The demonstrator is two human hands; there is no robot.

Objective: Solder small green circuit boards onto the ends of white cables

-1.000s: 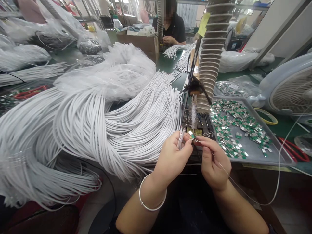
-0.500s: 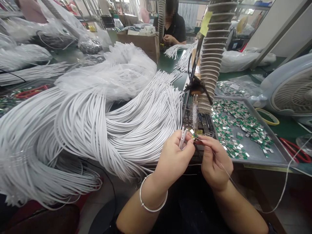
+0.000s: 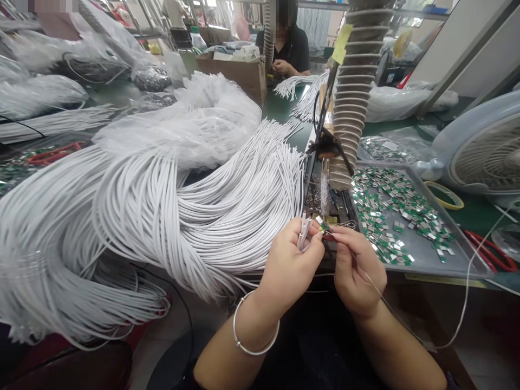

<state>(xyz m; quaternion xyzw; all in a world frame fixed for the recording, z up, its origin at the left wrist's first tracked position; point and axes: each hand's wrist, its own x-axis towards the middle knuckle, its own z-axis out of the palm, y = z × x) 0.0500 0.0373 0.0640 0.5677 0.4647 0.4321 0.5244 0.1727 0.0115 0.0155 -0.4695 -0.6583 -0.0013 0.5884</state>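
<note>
Splayed apart since the earlier frame: white cable ends (image 3: pixel 304 232), pinched in the closed grip of the left hand (image 3: pixel 290 265); grip of the right hand (image 3: pixel 359 273) closed on a thin wire (image 3: pixel 406 325), just left of the metal tray (image 3: pixel 422 254).

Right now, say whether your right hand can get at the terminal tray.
Probably yes: the right hand sits beside the metal tray of terminals, nothing between them, though its fingers pinch a thin wire.

Bright, even indoor light, only soft shadows under the left hand (image 3: pixel 292 265) and right hand (image 3: pixel 359 276). Some glare on the metal tray (image 3: pixel 422 254) and white cables (image 3: pixel 162 216) washes out detail. Strong wide-angle bending at the frame edges warps the fan (image 3: pixel 487 157), and the far background looks a bit soft
</note>
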